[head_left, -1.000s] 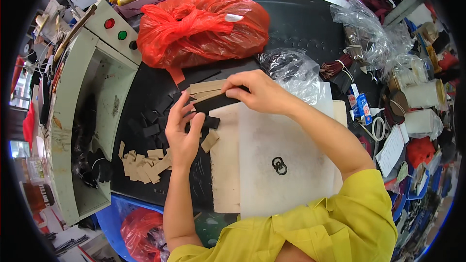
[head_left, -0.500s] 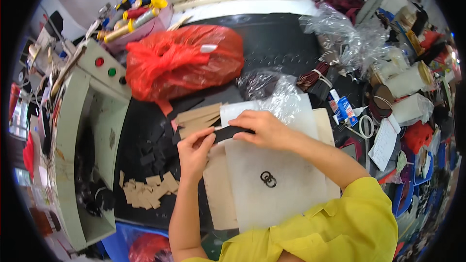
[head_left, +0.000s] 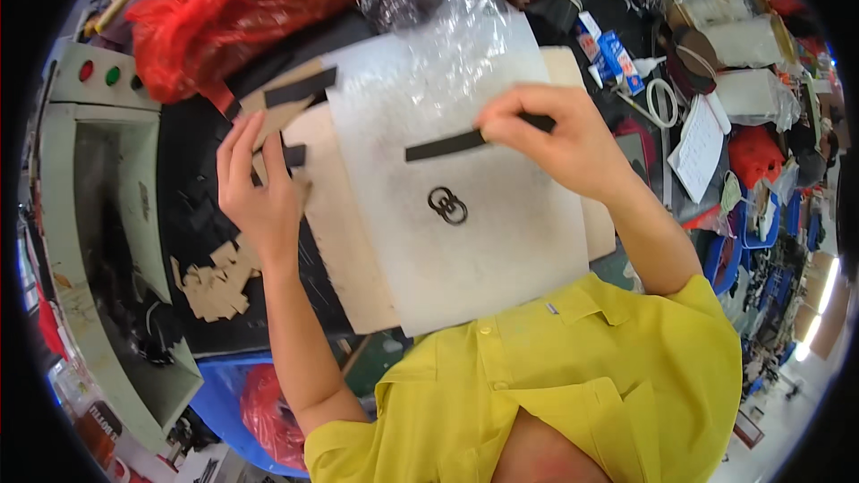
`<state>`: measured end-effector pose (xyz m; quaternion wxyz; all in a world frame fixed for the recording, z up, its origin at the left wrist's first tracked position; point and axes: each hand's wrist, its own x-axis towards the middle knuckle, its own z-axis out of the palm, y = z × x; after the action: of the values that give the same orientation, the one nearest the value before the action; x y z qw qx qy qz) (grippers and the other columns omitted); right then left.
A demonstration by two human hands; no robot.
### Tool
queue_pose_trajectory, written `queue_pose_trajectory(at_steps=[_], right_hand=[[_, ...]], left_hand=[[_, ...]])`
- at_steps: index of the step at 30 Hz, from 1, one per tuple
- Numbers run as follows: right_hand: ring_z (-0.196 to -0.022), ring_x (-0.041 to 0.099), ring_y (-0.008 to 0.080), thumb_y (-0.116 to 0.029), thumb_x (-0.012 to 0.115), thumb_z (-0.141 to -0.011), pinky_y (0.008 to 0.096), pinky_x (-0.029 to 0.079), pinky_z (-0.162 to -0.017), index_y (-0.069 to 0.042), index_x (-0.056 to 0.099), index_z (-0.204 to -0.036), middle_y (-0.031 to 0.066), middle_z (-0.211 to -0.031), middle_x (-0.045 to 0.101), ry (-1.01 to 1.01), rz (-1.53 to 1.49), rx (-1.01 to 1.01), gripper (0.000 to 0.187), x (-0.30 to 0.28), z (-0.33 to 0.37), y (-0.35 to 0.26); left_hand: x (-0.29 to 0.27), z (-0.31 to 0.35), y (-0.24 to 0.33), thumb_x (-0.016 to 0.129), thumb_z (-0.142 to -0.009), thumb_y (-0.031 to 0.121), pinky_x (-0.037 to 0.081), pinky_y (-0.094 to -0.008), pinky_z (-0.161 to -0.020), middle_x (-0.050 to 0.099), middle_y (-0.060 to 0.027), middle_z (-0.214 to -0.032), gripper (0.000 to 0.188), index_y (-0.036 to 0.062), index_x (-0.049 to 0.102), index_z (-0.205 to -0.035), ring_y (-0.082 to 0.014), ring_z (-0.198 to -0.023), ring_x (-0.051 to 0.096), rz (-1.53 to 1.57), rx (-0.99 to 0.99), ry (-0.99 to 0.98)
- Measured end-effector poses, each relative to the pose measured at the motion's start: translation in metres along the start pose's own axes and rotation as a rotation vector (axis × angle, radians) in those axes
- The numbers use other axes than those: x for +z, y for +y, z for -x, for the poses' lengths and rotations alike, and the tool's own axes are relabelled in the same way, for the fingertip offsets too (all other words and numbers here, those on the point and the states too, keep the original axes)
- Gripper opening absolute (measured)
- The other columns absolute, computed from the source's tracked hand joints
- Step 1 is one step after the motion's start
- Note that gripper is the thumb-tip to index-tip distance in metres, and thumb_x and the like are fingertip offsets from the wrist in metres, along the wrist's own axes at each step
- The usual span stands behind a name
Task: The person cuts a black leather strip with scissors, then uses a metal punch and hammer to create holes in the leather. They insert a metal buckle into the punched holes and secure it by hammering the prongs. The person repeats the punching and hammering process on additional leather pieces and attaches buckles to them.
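Observation:
My right hand (head_left: 559, 139) pinches a flat black strip (head_left: 443, 145) between thumb and fingers, above a white translucent sheet (head_left: 501, 241). One end of the strip points left; the other shows past my fingers. Several black rings (head_left: 447, 206) lie together on the sheet below it. My left hand (head_left: 259, 192) is at the sheet's left, fingers apart, over brown paper strips (head_left: 284, 116). Another black strip (head_left: 302, 87) lies across these, and a short black piece (head_left: 293, 156) is beside my left thumb. Whether those fingertips touch the paper is unclear.
Small brown pieces (head_left: 215, 283) are heaped at the left. A red plastic bag (head_left: 242, 18) and clear plastic wrap (head_left: 447, 9) lie at the back. Blue-and-white boxes (head_left: 617, 58), a white ring (head_left: 662, 103) and a notepad (head_left: 701, 152) are at the right.
My left hand has let go of the black strip and moved left to the brown paper. My right hand keeps the strip, now farther right. The view has tilted nearer my body.

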<state>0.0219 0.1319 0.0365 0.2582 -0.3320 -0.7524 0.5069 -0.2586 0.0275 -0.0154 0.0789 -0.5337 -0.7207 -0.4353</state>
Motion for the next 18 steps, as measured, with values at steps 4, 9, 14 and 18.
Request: queue_pose_trajectory(at_steps=[4,9,14,18], right_hand=[[-0.069,0.061,0.0092,-0.009,0.07,-0.086,0.0242,0.048,-0.065,0.001,0.07,-0.092,0.004,-0.078,0.069,-0.197,-0.126,0.38,0.012,-0.008,0.07,0.01],[-0.066,0.063,0.0197,-0.007,0.075,-0.079,0.0298,0.049,-0.062,-0.003,0.07,-0.091,0.0085,-0.076,0.067,-0.169,0.245,0.134,0.014,0.019,0.099,0.035],[-0.075,0.061,0.028,-0.008,0.075,-0.074,0.0363,0.049,-0.065,-0.007,0.068,-0.096,0.0099,-0.09,0.065,0.019,0.48,-0.061,0.024,0.031,0.11,0.039],[-0.08,0.062,0.0286,-0.009,0.075,-0.075,0.0371,0.05,-0.069,-0.007,0.068,-0.1,0.0106,-0.1,0.065,0.2,0.587,-0.199,0.026,0.02,0.116,0.05]], left_hand=[[0.004,0.058,0.045,0.069,-0.084,0.003,0.051,-0.031,-0.078,0.069,-0.0117,-0.104,0.021,-0.0009,0.068,-0.104,-0.0202,-0.089,0.065,0.259,-0.019,-0.405],[0.019,0.08,0.094,0.074,-0.073,0.001,0.049,-0.038,-0.087,0.067,-0.0095,-0.113,0.032,0.0036,0.069,-0.105,-0.0286,-0.102,0.062,0.179,0.209,-0.515],[0.023,0.097,0.086,0.071,-0.075,0.0,0.048,-0.0365,-0.087,0.065,-0.0093,-0.117,0.028,0.0057,0.071,-0.102,-0.028,-0.102,0.061,0.117,0.241,-0.492],[0.003,0.102,0.098,0.066,-0.084,-0.001,0.048,-0.0302,-0.084,0.068,-0.0097,-0.104,0.017,-0.002,0.069,-0.101,-0.0193,-0.094,0.063,0.389,-0.247,-0.432]])
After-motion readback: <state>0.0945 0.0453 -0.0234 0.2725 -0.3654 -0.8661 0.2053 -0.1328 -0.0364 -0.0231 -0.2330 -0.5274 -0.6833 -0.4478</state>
